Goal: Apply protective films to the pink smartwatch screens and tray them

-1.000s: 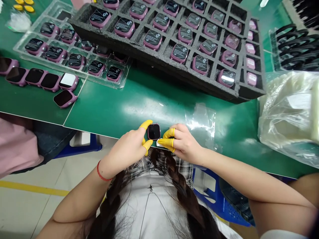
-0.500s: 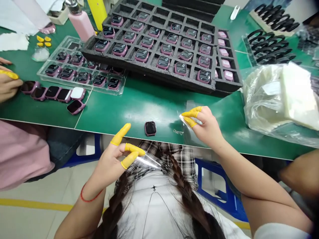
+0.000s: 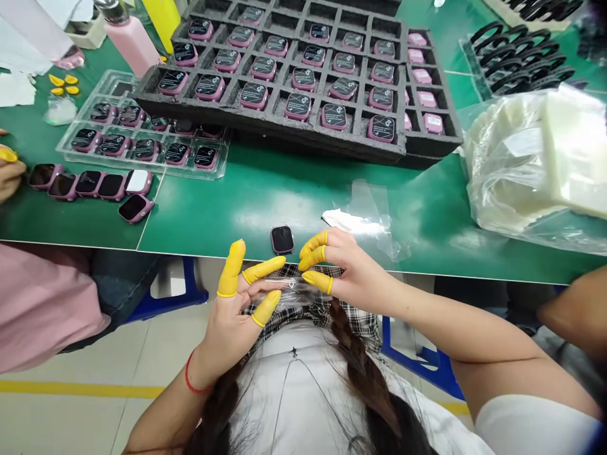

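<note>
A pink smartwatch body [image 3: 282, 239] with a dark screen lies alone at the near edge of the green table [image 3: 265, 196]. Just below the edge, my left hand [image 3: 237, 303] and my right hand [image 3: 339, 268], both with yellow finger cots, pinch a small clear film [image 3: 284, 287] between them. The left hand grips it with index finger and thumb, its middle finger raised. The right hand's fingertips meet the film's right side. Peeled clear films [image 3: 363, 218] lie on the table right of the watch.
A black foam tray [image 3: 294, 82] holds several pink watches. A clear tray [image 3: 142, 136] and a row of loose watches [image 3: 90, 186] sit at left, near another person's hand [image 3: 9, 170]. A plastic bag of white pads [image 3: 535, 164] lies at right; black straps [image 3: 521, 57] behind it.
The watch was set down on the table edge. My right hand dropped a film piece on the table and came back to join the left hand on the clear film.
</note>
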Demonstrator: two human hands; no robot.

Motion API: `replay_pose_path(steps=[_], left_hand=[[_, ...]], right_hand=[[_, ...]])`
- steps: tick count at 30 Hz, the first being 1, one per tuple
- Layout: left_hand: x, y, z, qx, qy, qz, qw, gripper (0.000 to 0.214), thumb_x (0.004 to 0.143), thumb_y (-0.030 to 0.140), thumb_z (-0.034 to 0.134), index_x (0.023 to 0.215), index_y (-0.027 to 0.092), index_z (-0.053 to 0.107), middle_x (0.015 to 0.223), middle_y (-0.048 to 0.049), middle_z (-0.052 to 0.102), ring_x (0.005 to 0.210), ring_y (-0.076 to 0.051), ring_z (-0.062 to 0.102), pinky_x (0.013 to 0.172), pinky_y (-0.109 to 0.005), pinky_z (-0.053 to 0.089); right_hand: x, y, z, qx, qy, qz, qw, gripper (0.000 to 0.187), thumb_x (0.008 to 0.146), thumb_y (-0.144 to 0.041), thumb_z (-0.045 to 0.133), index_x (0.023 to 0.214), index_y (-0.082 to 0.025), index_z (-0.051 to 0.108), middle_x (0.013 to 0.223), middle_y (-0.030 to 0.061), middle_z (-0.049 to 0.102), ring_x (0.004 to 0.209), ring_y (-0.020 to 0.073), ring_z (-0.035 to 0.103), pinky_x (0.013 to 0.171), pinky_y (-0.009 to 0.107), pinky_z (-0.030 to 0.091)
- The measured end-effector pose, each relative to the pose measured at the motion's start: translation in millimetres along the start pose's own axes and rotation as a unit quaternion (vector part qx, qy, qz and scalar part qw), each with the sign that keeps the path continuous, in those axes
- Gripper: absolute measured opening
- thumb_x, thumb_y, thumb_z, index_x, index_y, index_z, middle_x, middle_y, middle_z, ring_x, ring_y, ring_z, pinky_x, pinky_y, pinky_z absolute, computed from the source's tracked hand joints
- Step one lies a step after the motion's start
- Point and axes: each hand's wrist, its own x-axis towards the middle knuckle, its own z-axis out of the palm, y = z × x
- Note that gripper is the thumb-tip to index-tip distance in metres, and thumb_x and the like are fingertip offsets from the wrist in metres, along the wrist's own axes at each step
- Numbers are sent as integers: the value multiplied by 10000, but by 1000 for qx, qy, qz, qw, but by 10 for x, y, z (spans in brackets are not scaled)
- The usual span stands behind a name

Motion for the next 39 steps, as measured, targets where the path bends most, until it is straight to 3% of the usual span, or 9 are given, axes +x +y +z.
replay_pose_path(steps=[5,19,22,26,28,31,34,39], left_hand=[[41,-22,-8,-19,-9,52,998,862,901,18,613,1524,460,214,1340,-18,648,984,-105,734,921,-232,587],[166,-32,-16,11,-6,-12,1000,923,871,48,669,1528,491,196,1236,-10,711,967,-185,752,885,-327,638],[175,-47,-55,-30,-1,-37,999,880,867,96,692,1526,465,241,1234,-31,711,943,-207,758,875,-366,641],[188,-60,-167,-51,41,-44,997,637,903,208,658,1478,334,416,963,-25,776,793,-185,754,742,-320,644],[230,-48,-225,-11,48,-36,998,461,910,262,636,1365,263,561,816,-17,765,663,-165,719,625,-279,609],[366,-3,-265,127,38,-104,986,393,876,271,663,1265,232,624,617,37,692,513,-125,633,526,-229,531],[542,37,-248,250,-14,-160,955,580,826,280,706,1378,250,530,509,100,604,449,-108,568,487,-204,482],[742,63,-196,337,-108,-195,915,745,833,311,686,1502,220,370,435,138,516,364,-116,468,375,-212,347]], right_hand=[[52,38,35,2,-25,23,999,30,895,-189,650,871,-173,659,955,45,652,984,213,543,897,422,359],[182,22,-16,-12,-80,9,997,107,915,-177,593,821,-151,637,868,67,635,952,227,529,868,424,389],[238,-11,-134,33,-100,1,994,112,926,-147,565,824,-165,606,853,57,638,915,206,533,845,401,419],[441,58,-400,105,-63,44,992,74,926,-170,590,865,-208,605,936,27,646,927,175,581,866,355,462],[586,193,-456,123,-44,88,988,78,918,-207,611,840,-211,613,953,19,644,942,174,601,891,350,474],[773,441,-386,158,-94,133,974,137,896,-251,635,771,-198,615,970,31,656,967,193,610,901,367,486],[859,589,-252,164,-145,151,964,177,898,-284,628,748,-190,610,987,55,662,987,213,601,906,392,488],[852,575,-156,122,-144,146,971,177,908,-275,610,753,-189,606,1018,70,654,1031,230,572,978,433,443]])
